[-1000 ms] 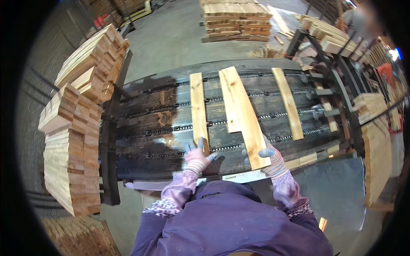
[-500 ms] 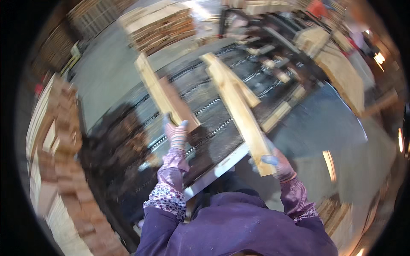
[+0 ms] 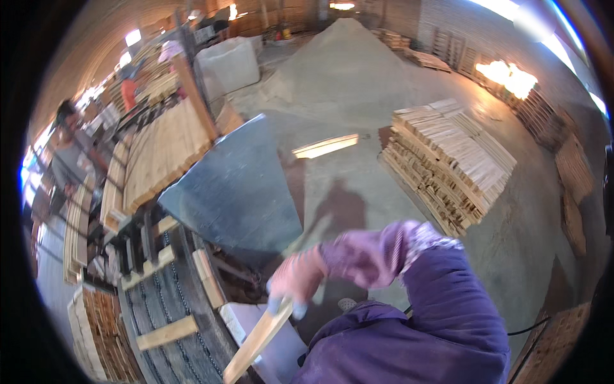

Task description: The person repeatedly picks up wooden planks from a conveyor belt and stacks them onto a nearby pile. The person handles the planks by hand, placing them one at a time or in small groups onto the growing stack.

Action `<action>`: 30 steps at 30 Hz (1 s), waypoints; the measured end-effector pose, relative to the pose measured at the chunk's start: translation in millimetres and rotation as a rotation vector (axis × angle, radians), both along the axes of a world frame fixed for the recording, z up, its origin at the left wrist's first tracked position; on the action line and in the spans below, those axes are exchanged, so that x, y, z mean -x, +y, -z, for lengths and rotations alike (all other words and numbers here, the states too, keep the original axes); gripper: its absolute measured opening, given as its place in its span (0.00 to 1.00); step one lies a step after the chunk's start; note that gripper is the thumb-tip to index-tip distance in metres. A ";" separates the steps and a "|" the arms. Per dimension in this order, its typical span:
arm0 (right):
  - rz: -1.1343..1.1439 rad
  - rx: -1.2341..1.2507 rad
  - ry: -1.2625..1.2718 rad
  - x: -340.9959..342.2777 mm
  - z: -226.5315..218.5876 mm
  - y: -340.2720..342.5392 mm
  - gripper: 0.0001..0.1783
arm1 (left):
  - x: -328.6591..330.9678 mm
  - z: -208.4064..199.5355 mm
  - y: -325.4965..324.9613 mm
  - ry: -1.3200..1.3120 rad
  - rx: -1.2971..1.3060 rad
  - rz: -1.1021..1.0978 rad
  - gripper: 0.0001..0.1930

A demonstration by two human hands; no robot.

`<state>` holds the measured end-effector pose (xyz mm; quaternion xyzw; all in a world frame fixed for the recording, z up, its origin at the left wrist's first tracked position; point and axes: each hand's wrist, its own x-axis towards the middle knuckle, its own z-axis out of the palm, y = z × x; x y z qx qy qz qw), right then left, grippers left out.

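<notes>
My right hand (image 3: 298, 279), in a striped glove with bluish fingertips, is closed round the upper end of a narrow pale wooden board (image 3: 261, 342). The board slants down to the lower left, and its far end runs off the bottom of the picture. Beneath and beside it lies the chain conveyor table (image 3: 153, 296), with a white panel (image 3: 281, 345) along its near side. A short wooden piece (image 3: 167, 332) rests across the chains. My left hand is out of the picture.
A grey sheet panel (image 3: 240, 185) juts out beyond the conveyor. Boards lie side by side on a bench (image 3: 167, 150) at the left, near other people (image 3: 70, 153). A large stack of boards (image 3: 451, 163) stands on the floor at right. Behind is a big grey-tan pile (image 3: 345, 61).
The view has swung to the right, bringing the floor stack and pile into sight. My left hand has gone out of view; my right hand still grips a board.
</notes>
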<state>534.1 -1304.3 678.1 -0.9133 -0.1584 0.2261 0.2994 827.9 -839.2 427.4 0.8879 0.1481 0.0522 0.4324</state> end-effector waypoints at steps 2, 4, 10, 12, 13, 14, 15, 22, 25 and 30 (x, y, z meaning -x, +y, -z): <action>0.120 -0.041 0.072 51.4 -19.0 -140.9 0.35 | 15.9 -16.7 -13.3 -0.049 0.118 -0.022 0.32; 0.546 0.276 0.089 113.4 -85.6 -266.6 0.39 | 28.5 -32.8 -6.2 -0.104 0.249 -0.057 0.30; 1.461 1.685 -0.004 215.4 -204.2 -377.9 0.53 | 84.7 -54.4 56.0 -0.226 0.779 -0.105 0.23; 1.302 1.499 -0.304 210.5 -137.5 -430.6 0.52 | 83.6 -40.5 73.3 -0.218 1.011 -0.031 0.21; 1.178 1.273 -0.463 162.6 -85.6 -416.9 0.37 | 98.9 -41.8 90.9 -0.230 1.088 -0.004 0.21; 1.008 1.299 -0.749 160.2 -5.1 -429.7 0.29 | 102.2 -61.9 17.8 -0.247 1.134 -0.185 0.22; 1.052 1.004 -0.390 87.6 51.3 -385.1 0.24 | 122.0 -68.7 56.9 -0.181 1.238 -0.123 0.24; -0.013 0.011 -0.090 -111.3 282.1 59.2 0.27 | 246.8 -101.6 65.5 -0.347 1.387 -0.206 0.42; -0.286 -0.067 -0.313 -218.5 253.1 158.1 0.32 | 254.1 -124.0 35.8 -0.374 1.407 -0.130 0.47; -0.188 0.431 -0.409 -307.9 238.3 293.6 0.48 | 292.3 -106.3 55.8 -0.440 1.623 -0.167 0.49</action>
